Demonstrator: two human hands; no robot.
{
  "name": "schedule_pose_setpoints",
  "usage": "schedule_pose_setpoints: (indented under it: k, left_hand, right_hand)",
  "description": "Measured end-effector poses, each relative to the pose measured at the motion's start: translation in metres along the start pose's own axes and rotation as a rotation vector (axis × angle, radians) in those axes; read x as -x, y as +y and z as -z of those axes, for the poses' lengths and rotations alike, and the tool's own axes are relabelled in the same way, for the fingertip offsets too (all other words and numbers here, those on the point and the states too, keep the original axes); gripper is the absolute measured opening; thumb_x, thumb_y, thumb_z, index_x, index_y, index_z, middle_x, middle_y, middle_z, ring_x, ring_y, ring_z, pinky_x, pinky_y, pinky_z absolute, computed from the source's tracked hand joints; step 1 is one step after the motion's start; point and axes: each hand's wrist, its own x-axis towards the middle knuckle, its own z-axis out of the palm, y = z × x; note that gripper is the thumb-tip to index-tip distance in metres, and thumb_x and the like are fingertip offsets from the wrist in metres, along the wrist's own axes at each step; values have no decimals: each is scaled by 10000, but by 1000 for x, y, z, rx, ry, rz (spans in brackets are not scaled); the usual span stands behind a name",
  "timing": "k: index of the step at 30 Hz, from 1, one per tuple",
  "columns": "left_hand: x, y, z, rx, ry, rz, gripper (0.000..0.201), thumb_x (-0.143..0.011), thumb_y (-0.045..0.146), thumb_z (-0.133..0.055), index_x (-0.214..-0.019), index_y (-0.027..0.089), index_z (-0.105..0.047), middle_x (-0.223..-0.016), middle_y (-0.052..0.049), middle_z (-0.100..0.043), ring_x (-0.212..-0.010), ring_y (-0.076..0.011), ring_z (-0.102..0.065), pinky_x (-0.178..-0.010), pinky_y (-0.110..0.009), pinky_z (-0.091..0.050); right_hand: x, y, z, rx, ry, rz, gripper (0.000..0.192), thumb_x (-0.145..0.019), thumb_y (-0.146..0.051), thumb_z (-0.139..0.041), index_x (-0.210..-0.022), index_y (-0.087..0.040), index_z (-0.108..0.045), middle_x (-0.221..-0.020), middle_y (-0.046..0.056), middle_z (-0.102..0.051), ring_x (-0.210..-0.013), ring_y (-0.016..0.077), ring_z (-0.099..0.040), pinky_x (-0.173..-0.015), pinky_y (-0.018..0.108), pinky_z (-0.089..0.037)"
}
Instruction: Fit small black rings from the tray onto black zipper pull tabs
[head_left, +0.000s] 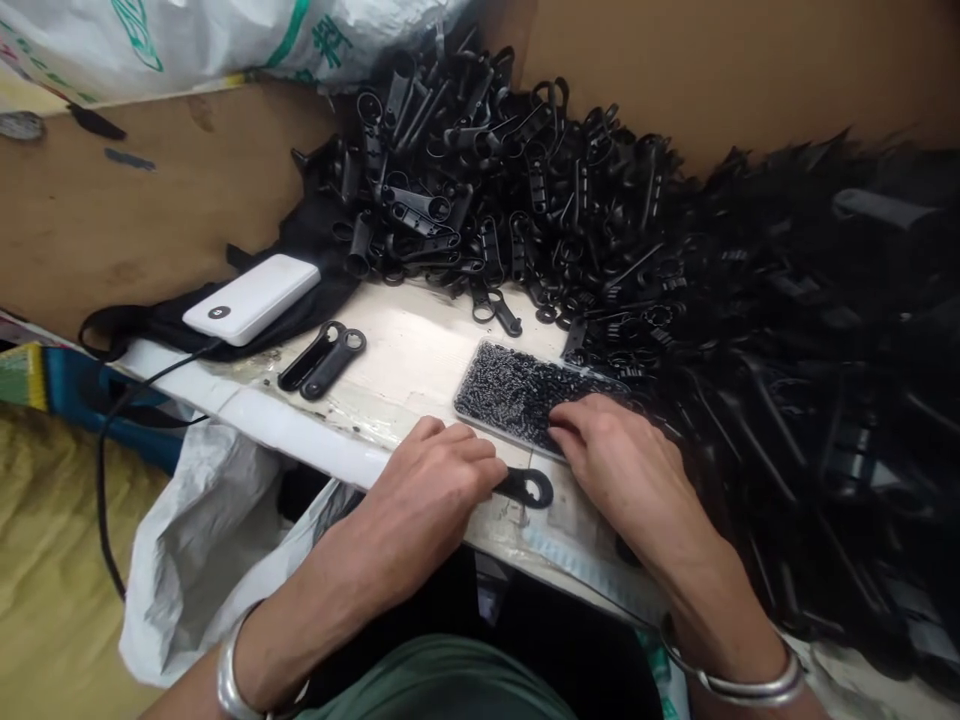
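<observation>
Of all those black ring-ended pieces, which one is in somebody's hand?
The piece gripped in the left hand, its ringed end poking out rightward. Two others lie side by side near the white device; many more lie in the heap behind.

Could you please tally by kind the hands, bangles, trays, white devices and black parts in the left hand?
Left hand and right hand: 2
Bangles: 2
Tray: 1
White device: 1
Held black part: 1
Total: 7
</observation>
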Motion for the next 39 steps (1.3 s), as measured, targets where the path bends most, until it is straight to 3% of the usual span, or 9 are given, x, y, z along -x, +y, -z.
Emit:
schedule_pose_setpoints:
  k: [5, 10, 15, 19, 22, 28, 32, 39]
  left_hand:
    - [-2, -6, 4, 90, 53, -8, 77, -914, 239, -541, -930, 211, -611, -943, 19, -656, -936, -168, -561, -832, -343, -337]
    - [-9, -15, 10, 7, 169, 87, 137, -915, 200, -509, -932, 213, -645, -921, -8, -669, -882, -181, -566, -814, -338, -382]
    - [-16, -12, 15, -98, 219, 143, 195, -913, 176, -486, -859, 193, -672, -866, -38, -673, -852, -203, -560, -789, -348, -399]
    - [-31, -6, 16, -165, 181, 169, 221, -898, 137, -478, -753, 178, -640, -776, -39, -641, -823, -208, -541, -745, -347, -381]
    - [-50, -1, 12, -193, 184, 162, 248, -884, 100, -456, -688, 176, -587, -735, -29, -612, -783, -202, -518, -698, -342, -356]
    - [-81, 8, -1, -257, 179, 116, 244, -793, -13, -439, -698, 167, -575, -762, -43, -612, -867, -222, -529, -784, -385, -354]
    - [-81, 6, -2, -264, 158, 128, 249, -763, -37, -428, -687, 160, -560, -727, -58, -603, -855, -230, -538, -800, -399, -363]
    - [-74, -1, 1, -142, 211, 137, 245, -818, -6, -400, -731, 149, -568, -802, -69, -607, -893, -235, -535, -822, -411, -386]
  right_hand:
    - [-9, -1, 2, 30, -73, 11, 124, -909, -239, -538, -816, -246, -620, -846, 1, -622, -754, 206, -589, -554, 299, -324]
    - [-12, 3, 3, -54, -66, -2, 173, -918, -215, -495, -800, -242, -618, -839, -1, -638, -766, 212, -595, -575, 307, -337]
    - [-5, 14, 4, -469, 98, 2, 101, -859, -184, -601, -804, -239, -666, -800, -32, -671, -745, 169, -626, -677, 289, -442]
    - [8, 15, 5, -985, 142, -132, 57, -817, -267, -669, -825, -222, -704, -728, -19, -687, -624, 131, -641, -560, 202, -494]
    - [18, 12, 2, -1243, 192, -209, 117, -764, -284, -722, -822, -183, -709, -753, 22, -706, -636, 134, -665, -564, 167, -536]
    - [31, 8, -4, -1356, 215, -248, 110, -740, -219, -737, -807, -142, -696, -703, 48, -702, -618, 122, -674, -578, 116, -539]
    - [34, 9, -8, -1409, 215, -237, 116, -750, -226, -746, -803, -140, -690, -710, 49, -698, -626, 125, -672, -595, 131, -552]
    - [35, 12, -14, -1598, 212, -277, 308, -748, -312, -780, -985, -131, -699, -818, 84, -711, -662, 166, -684, -640, 229, -599]
